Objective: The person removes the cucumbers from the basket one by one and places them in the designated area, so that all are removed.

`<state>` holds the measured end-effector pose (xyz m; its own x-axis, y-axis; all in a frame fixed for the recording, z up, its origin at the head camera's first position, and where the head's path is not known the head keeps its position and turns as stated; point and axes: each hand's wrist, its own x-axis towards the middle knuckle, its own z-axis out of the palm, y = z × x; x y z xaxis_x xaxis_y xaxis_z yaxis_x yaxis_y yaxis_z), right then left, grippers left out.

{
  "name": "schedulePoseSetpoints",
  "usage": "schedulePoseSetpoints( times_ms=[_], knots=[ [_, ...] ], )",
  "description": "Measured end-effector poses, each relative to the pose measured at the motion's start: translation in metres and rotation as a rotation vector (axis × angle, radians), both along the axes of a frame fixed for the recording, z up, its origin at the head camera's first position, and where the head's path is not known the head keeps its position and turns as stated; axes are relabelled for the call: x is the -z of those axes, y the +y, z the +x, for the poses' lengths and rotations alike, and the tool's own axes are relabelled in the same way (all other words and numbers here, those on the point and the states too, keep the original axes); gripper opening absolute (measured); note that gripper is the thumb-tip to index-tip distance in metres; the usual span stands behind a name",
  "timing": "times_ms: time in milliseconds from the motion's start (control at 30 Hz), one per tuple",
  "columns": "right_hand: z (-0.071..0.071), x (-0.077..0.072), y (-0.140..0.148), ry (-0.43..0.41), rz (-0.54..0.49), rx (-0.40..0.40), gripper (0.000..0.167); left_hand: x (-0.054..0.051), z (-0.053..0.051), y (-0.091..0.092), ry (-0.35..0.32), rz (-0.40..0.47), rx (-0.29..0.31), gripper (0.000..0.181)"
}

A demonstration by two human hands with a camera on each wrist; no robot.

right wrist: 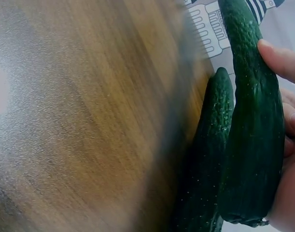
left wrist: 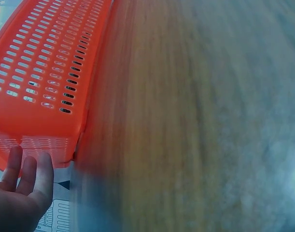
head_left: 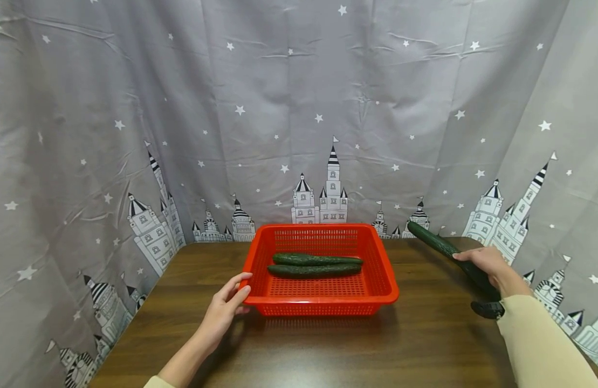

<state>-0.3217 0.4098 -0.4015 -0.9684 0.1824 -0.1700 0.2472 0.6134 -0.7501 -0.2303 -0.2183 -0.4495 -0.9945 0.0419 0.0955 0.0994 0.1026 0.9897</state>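
Note:
A red plastic basket (head_left: 323, 300) with slotted walls stands on the table, and two dark green cucumbers (head_left: 314, 270) lie side by side in it. My left hand (head_left: 222, 310) is at the basket's left end, fingers fairly straight and touching the rim and end wall; in the left wrist view its fingertips lie against the slotted wall. At the right, my right hand (head_left: 488, 265) grips a cucumber (right wrist: 253, 140), thumb on one side and fingers on the other. Beneath the gripped one, another cucumber (right wrist: 205, 159) shows in the right wrist view, partly covered by it.
The brown wooden table (head_left: 434, 323) extends around the basket. A grey curtain (head_left: 260, 81) printed with stars and castles hangs behind the table and along both sides. A dark device (head_left: 488, 309) is strapped at the right wrist.

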Motion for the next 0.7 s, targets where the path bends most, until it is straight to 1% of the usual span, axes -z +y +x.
schedulePoseSetpoints(
  times_ms=[167,400,533,700],
  knots=[
    [0.002,0.006,0.000,0.007,0.000,0.041,0.080,0.001,0.000,0.000,-0.004,-0.009,0.009,0.040],
    [0.004,0.008,-0.003,-0.021,-0.015,0.067,0.084,-0.001,0.001,0.003,0.024,-0.013,0.007,0.040],
    [0.004,0.011,-0.007,0.016,-0.015,0.090,0.079,-0.002,0.002,0.003,0.023,-0.008,0.013,0.041],
    [0.007,0.014,-0.014,0.060,0.019,0.111,0.067,-0.001,0.002,0.003,0.019,-0.005,0.017,0.042]
  ],
)
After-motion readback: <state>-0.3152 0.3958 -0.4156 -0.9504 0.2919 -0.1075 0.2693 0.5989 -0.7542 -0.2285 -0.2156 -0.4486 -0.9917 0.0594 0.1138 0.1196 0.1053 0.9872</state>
